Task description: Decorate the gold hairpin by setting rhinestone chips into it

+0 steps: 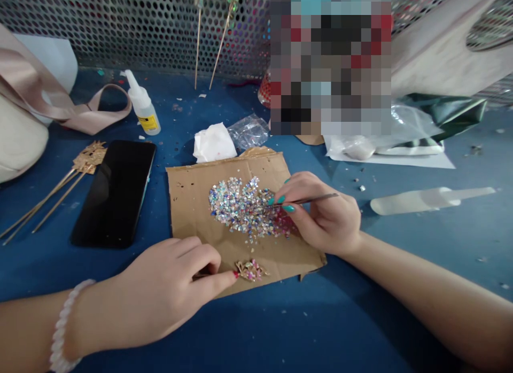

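Note:
A pair of tweezers is pinched in my right hand, its tips at the right side of a pile of small glittering rhinestones. The pile is spread over a piece of brown cardboard, pinkish toward its right edge. Near the cardboard's front edge, my left hand is closed, thumb tip against a small gold ornament set with pink and pale stones. Its curled fingers hide most of what they grip on the ornament's left side.
Left of the cardboard lie a black phone and gold ornaments on sticks. A glue bottle stands behind them; another translucent bottle lies at right. Crumpled white paper and clear plastic sit behind the cardboard, before a perforated metal panel.

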